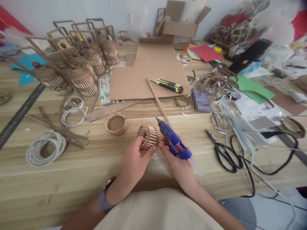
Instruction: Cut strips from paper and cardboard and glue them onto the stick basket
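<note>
Thumb and fingers of my left hand [137,155] close around a small slatted ring [151,136] of pale sticks and brown strip, tilted on its side. My right hand [176,163] is wrapped round a blue hot glue gun [174,140], its nozzle pointing up and left. The right fingertips also meet the ring's right edge, where a long thin brown strip [158,103] runs away toward the cardboard. A similar round slatted piece with a brown base [116,123] stands on the table to the left of my hands.
Several lidded slatted baskets with tall handles [81,76] crowd the back left. A yellow-black utility knife [166,85] lies on flat cardboard [129,81]. Black scissors [224,153] and cords are at right. White strip rolls [45,148] and brown strips [64,132] lie at left.
</note>
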Available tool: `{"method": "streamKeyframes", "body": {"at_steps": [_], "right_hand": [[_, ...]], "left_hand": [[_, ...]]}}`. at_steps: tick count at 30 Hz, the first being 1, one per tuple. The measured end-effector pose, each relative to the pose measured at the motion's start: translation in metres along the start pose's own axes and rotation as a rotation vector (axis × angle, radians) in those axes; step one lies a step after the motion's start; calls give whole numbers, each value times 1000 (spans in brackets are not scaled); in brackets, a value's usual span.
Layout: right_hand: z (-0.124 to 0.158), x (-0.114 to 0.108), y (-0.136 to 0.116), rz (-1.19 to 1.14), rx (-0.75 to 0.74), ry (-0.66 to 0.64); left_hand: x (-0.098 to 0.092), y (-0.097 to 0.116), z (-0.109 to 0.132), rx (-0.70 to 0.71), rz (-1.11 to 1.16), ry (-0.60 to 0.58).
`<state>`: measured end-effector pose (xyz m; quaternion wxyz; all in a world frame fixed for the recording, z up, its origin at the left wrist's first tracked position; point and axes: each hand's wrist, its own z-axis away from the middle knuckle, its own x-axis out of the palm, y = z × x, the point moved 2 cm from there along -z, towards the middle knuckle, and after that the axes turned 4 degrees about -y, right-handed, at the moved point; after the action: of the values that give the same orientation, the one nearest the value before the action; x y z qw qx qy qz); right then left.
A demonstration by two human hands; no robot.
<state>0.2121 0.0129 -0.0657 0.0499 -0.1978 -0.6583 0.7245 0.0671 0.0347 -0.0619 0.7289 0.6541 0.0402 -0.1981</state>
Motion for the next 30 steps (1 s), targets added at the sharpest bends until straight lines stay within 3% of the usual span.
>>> {"method": "streamKeyframes", "body": {"at_steps": [8,15,19,23,30], "right_hand": [[1,2,0,5,-34,-38],[4,-2,15,250,-121,-37],[5,-5,15,365,-245,-46],[4,-8,9,396,-362,-103],[-1,-37,-8,209,-172,-108]], "left_hand": [[3,-8,1,63,-125,27],[4,-5,0,108,-89,13],[3,-2,1,46,35,-14],[3,2,2,-70,256,-128],[-7,0,3,-118,242,-106]]}}
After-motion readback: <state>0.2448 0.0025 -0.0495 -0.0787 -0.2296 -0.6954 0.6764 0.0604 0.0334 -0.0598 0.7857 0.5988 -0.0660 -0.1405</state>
